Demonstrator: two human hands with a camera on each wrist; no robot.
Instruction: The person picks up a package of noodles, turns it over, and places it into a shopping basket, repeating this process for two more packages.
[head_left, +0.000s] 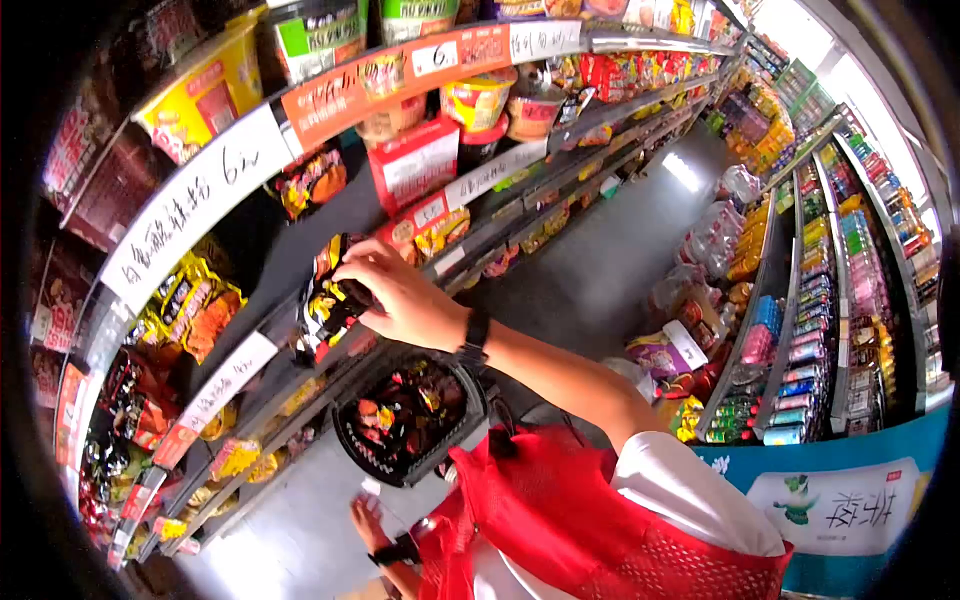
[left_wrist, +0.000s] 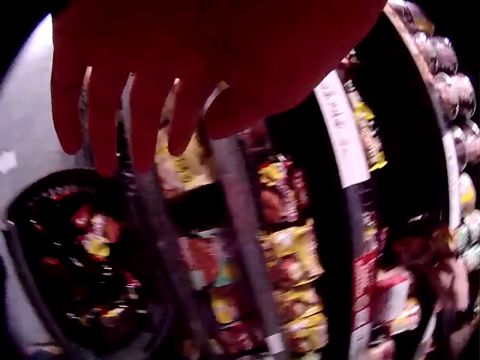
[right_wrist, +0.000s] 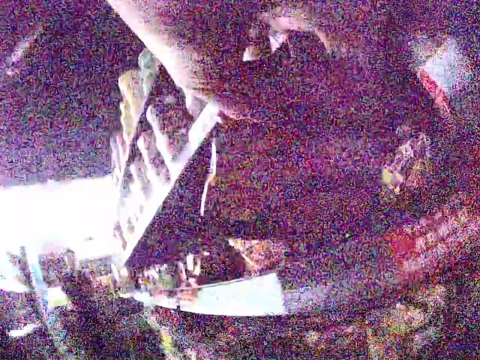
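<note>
The right hand (head_left: 400,298) pinches a dark packet (head_left: 328,305) between thumb and fingers beside the shelf (head_left: 275,285), while the left hand (head_left: 368,524) has its fingers extended and slightly spread, and a black basket (head_left: 474,388) of packets sits between the two hands.

Heavy grain | hand (right_wrist: 176,52) at top | white label (right_wrist: 240,295) below | bright patch (right_wrist: 56,225) at left | rest too noisy

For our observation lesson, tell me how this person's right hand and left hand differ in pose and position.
The right hand grips a black packet; the left hand has its fingers extended. The right is beside the shelf; the left appears below the basket in the head view. Both wrists wear black bands.
</note>
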